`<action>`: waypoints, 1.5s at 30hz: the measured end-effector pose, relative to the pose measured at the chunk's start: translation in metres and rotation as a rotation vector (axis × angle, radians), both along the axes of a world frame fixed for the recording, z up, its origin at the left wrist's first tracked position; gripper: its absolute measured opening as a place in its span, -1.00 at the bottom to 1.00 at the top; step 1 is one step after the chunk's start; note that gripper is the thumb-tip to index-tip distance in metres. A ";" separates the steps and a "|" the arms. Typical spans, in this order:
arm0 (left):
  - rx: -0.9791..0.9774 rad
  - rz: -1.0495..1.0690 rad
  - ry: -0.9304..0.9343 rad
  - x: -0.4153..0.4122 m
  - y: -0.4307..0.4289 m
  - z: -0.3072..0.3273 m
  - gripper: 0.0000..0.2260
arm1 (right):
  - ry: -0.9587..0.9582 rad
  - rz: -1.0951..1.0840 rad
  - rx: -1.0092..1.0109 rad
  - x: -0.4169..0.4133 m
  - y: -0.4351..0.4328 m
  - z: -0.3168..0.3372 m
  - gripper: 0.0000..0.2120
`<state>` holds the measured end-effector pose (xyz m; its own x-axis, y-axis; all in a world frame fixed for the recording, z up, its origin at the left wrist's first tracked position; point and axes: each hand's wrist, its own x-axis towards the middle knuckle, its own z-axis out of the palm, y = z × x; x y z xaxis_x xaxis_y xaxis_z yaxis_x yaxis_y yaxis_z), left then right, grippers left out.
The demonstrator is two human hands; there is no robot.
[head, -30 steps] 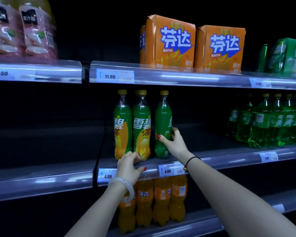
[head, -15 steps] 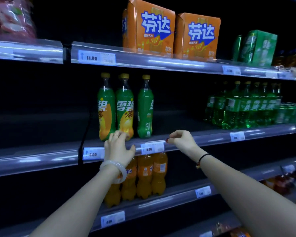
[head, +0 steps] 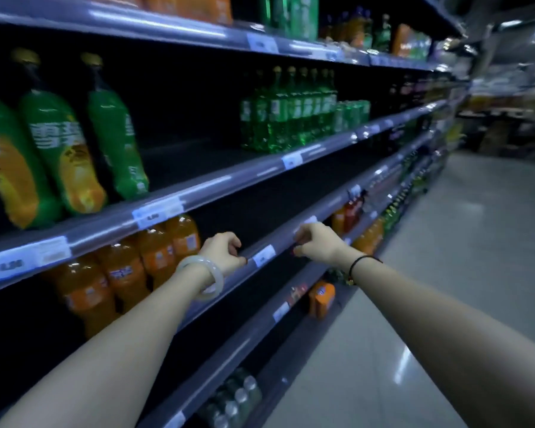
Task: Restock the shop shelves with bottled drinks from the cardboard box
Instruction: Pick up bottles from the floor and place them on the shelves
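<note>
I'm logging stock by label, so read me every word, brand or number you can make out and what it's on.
"雪碧": on the green-and-yellow bottle, motion-blurred.
Price tags: digits too blurred to read.
Orange bottles: labels too blurred.
Farther green bottles: labels too small to read.

"雪碧" on green bottle label
</note>
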<state>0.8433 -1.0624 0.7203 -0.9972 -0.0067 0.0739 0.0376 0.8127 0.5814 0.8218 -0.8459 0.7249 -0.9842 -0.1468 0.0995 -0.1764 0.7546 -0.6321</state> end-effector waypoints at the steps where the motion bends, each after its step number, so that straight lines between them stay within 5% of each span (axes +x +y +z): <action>1: 0.009 -0.039 -0.003 -0.001 0.015 -0.004 -0.73 | 0.000 -0.044 0.001 0.011 0.012 -0.005 -0.73; 16: 0.091 -0.687 -0.226 0.041 0.310 -0.089 -0.75 | -0.181 -0.718 -0.073 0.181 0.276 -0.085 -0.71; 32: -0.039 -1.155 -0.394 0.104 0.620 -0.168 -0.70 | -0.288 -1.228 -0.196 0.321 0.497 -0.164 -0.68; 41: -0.324 -1.448 -0.521 0.153 0.722 -0.303 -0.67 | -0.553 -1.495 -0.364 0.397 0.534 -0.298 -0.86; 45: -0.414 -1.537 -0.589 0.172 0.746 -0.392 -0.66 | -0.610 -1.687 -0.459 0.425 0.526 -0.389 -0.72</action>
